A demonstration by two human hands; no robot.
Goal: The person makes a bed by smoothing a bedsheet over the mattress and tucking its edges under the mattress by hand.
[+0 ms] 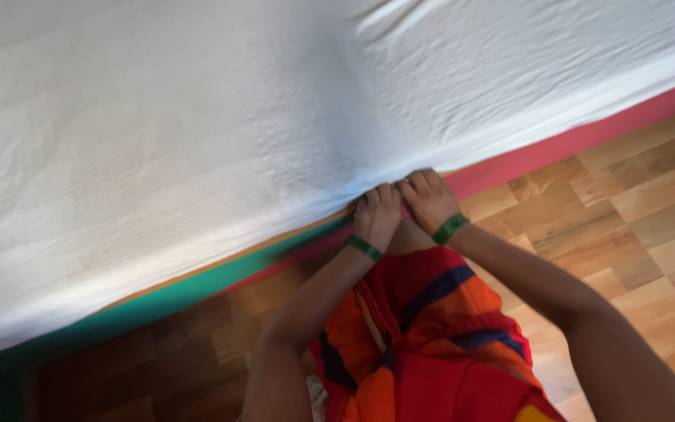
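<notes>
Both hands (404, 207) grip wrinkled white sheet (197, 141) edge.

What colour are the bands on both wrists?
Green, on the left wrist band and the right wrist band; head view shows them.

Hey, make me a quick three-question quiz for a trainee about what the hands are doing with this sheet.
1. True or false: both hands grip the white sheet at its lower edge.
2. Each wrist wears a band of which colour? A red, B green, C white.
3. Fill in: the floor is made of ____.

Key:
1. True: the left hand and the right hand sit side by side at the edge, fingers curled.
2. B, green.
3. Wood, laid in blocks.
</notes>
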